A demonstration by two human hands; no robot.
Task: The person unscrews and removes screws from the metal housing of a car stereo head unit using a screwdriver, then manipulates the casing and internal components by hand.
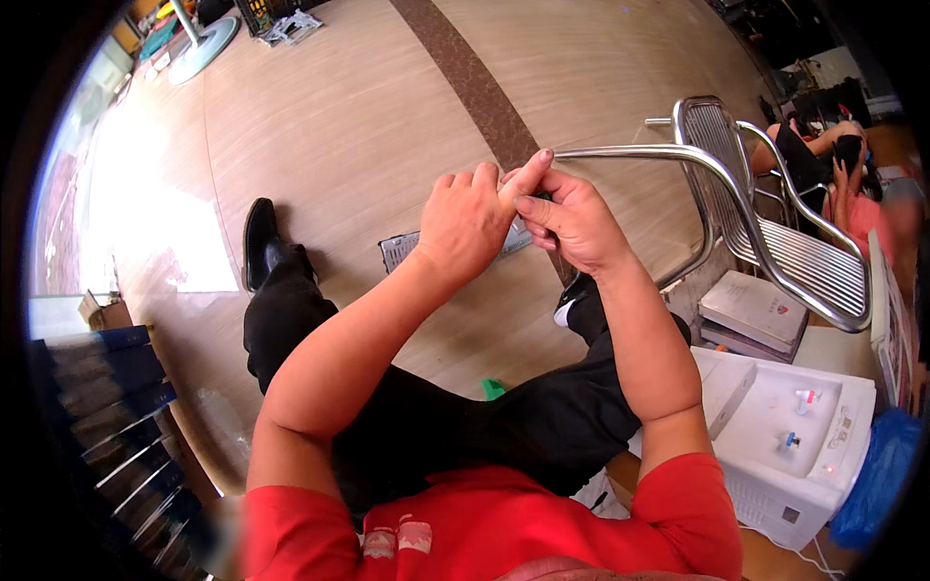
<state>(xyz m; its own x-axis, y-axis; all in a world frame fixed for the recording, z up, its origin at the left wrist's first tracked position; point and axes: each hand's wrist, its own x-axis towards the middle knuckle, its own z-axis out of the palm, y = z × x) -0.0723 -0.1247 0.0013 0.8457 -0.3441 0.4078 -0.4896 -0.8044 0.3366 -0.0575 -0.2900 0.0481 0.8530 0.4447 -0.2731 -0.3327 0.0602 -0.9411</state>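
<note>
My left hand [465, 228] and my right hand [573, 221] meet in front of me above my crossed legs in black trousers [542, 416]. The left hand's fingers are curled, with one finger pointing up against the right hand. My right thumb and fingers pinch toward that finger, where a sliver of a small green thing [544, 197] shows; most of it is hidden. A printed sheet [399, 249] lies on the wooden floor beneath my hands. My black shoe [260, 242] points away on the left.
A metal slatted chair [775, 242] stands to my right, with stacked books [754, 312] and a white water dispenser [804, 436] below it. Another person [823, 155] sits far right. Dark blue boxes [107, 387] are stacked left. A green scrap [494, 389] lies by my knee.
</note>
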